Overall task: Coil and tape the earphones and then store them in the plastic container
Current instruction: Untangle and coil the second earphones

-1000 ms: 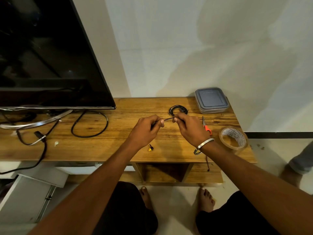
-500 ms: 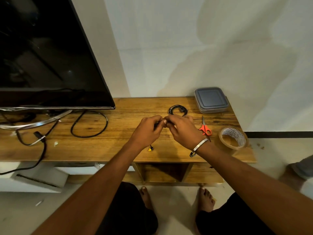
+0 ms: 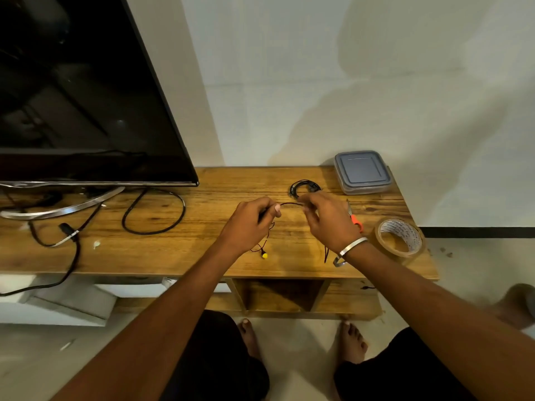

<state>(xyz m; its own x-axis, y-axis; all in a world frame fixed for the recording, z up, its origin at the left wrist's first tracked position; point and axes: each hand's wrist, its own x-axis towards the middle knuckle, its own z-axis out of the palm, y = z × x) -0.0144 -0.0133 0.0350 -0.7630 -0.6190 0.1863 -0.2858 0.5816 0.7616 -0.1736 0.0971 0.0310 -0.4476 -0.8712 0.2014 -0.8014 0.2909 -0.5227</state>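
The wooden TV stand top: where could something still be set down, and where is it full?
Bare wood lies between the looped black cable and the hands, and along the front edge left of the yellow earbud. The right end is crowded: plastic container, coiled earphones, scissors, tape roll. Cables fill the far left.

Dark print runs around the white inner core of the tape roll [image 3: 399,237], too small and blurred to read, and no other writing shows anywhere.
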